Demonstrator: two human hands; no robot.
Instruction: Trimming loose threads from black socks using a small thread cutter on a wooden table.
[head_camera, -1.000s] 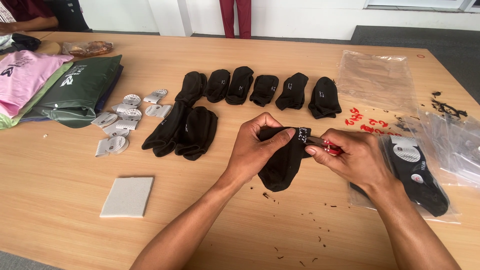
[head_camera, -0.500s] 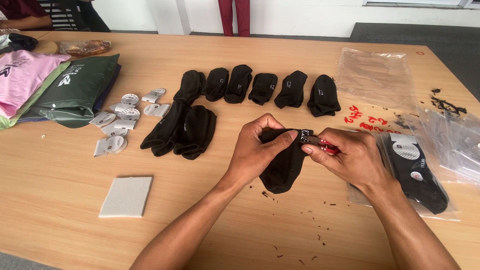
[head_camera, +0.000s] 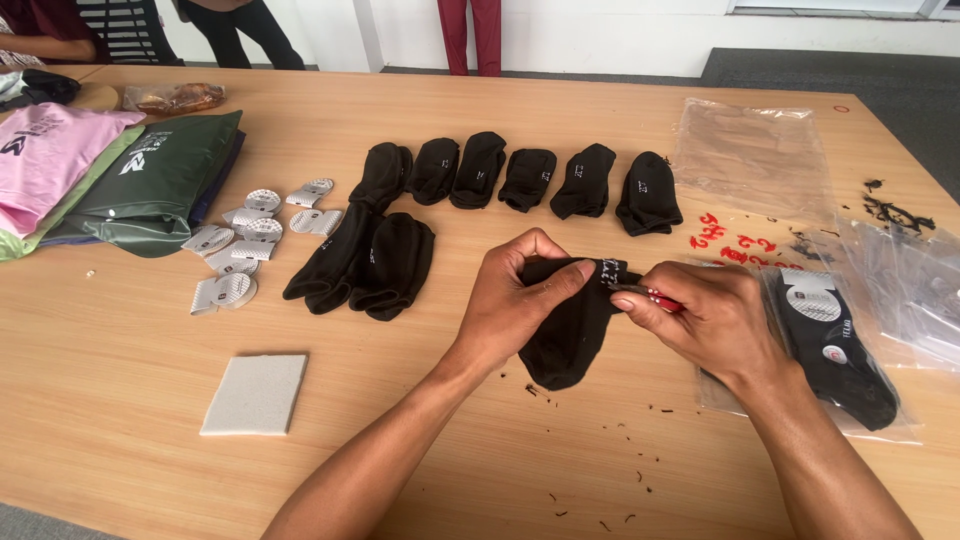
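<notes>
Pinching black sock (head_camera: 565, 335) — left hand (head_camera: 515, 300) closed; right hand (head_camera: 705, 320) grips red-handled tool (head_camera: 655, 296).

- The scene is bright and evenly lit by soft, diffuse light that seems to come from above and from the far side.
- Shadows are faint: a soft one lies on the counter (head_camera: 150, 400) just under the left hand (head_camera: 515, 305) and the forearms, and thin ones edge the black socks (head_camera: 480, 170) in the far row.
- Mild glare whitens the clear plastic bags (head_camera: 900, 290) at the right, washing out what lies beneath.
- Focus is sharp across the middle; thread scraps near the hands show crisply.
- The black fabric swallows detail, so folds are hard to read.
- Wide-angle distortion bends the counter's edges outward at the far corners.
- No motion blur shows.
</notes>
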